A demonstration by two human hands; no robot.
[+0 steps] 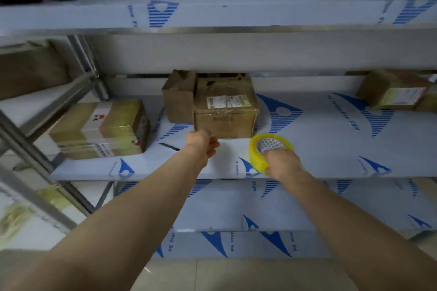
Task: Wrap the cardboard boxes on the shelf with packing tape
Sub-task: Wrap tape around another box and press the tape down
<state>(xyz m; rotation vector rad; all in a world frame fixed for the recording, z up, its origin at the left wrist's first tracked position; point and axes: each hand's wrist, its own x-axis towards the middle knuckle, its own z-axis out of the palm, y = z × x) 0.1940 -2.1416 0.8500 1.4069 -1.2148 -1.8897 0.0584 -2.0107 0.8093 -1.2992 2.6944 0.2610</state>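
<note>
Brown cardboard boxes [225,111]: 4 on mid shelf [319,149], rightmost cut off. 1 yellow packing-tape roll [256,157] w/ right hand [282,163] gripping it. Left hand [203,146] fingers curled, hold unclear.

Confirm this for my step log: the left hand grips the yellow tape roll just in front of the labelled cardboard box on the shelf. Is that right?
Wrong hand. The head view shows the right hand gripping the yellow tape roll just in front of the labelled cardboard box on the shelf. The left hand is at the box's lower left corner.

Box label [226,101] text, seemingly illegible
</note>
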